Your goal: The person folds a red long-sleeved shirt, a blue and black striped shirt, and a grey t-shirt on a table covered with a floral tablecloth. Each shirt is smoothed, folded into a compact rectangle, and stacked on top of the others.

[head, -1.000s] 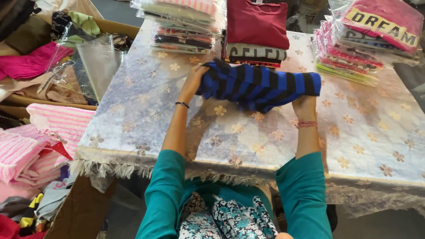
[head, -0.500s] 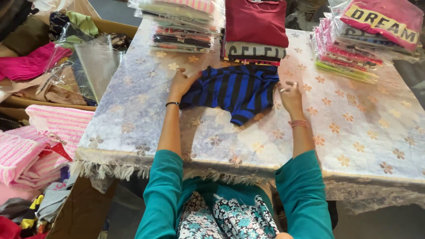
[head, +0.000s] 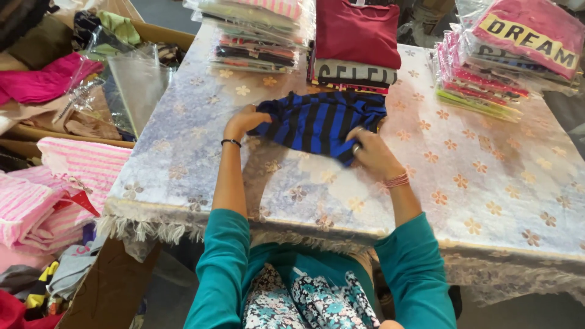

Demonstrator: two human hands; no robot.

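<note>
Both hands grip the blue-black striped top [head: 320,125] on the surface [head: 487,183]: left hand [head: 244,122] pinching its edge, right hand [head: 372,155] closed on its hem.

At the far right corner of your tabletop [head: 487,183] you have a stack of clear plastic packages [head: 487,79], flat and rectangular, holding folded garments in pink, red, blue and lime green; the topmost package [head: 530,33] is pink with a yellow band of black lettering across it. At the far left you have a second stack of clear bagged garments [head: 256,36], striped pink and white on top, darker ones beneath. Off the tabletop to your left, empty clear plastic bags [head: 131,79] lie over an open cardboard box [head: 152,33]. A small red tag [head: 79,201] hangs on the pink striped pile at your left.
</note>
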